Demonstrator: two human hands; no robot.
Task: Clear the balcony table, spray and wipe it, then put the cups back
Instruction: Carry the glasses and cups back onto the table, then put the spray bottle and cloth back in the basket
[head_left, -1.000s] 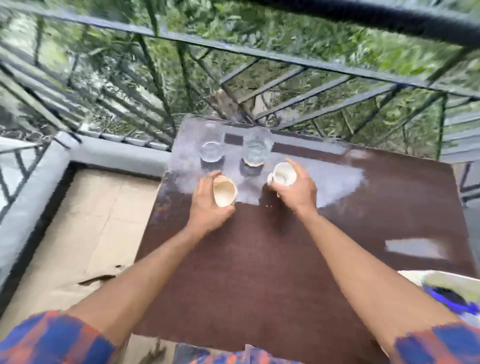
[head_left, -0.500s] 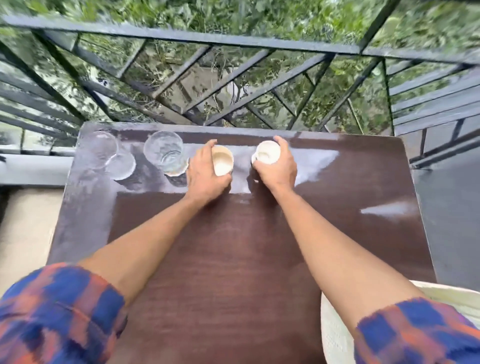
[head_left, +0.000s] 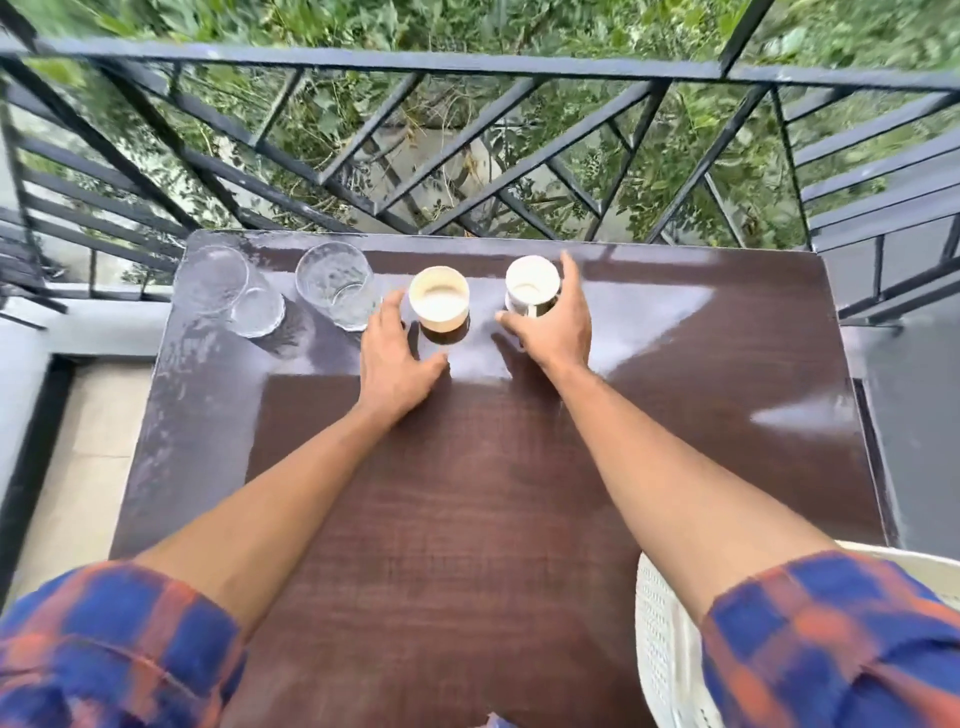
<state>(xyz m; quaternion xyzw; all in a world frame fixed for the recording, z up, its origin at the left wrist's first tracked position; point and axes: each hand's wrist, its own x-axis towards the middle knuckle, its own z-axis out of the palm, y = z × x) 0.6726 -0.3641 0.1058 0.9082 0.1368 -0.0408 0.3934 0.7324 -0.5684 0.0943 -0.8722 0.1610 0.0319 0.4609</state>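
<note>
Head view: left hand (head_left: 397, 358) lies spread just beside the cream cup (head_left: 439, 298), fingers loose and gripping nothing. Right hand (head_left: 555, 323) curls open around the white mug (head_left: 532, 286); whether it touches is unclear. Both stand upright at the far edge of the brown tabletop (head_left: 467, 493), right of two clear glasses (head_left: 335, 283), below the railing (head_left: 467, 67).

Dark metal railing (head_left: 467, 67) ahead, green foliage (head_left: 363, 21) beyond; white plastic chair (head_left: 670, 649) lower right; daylight.
</note>
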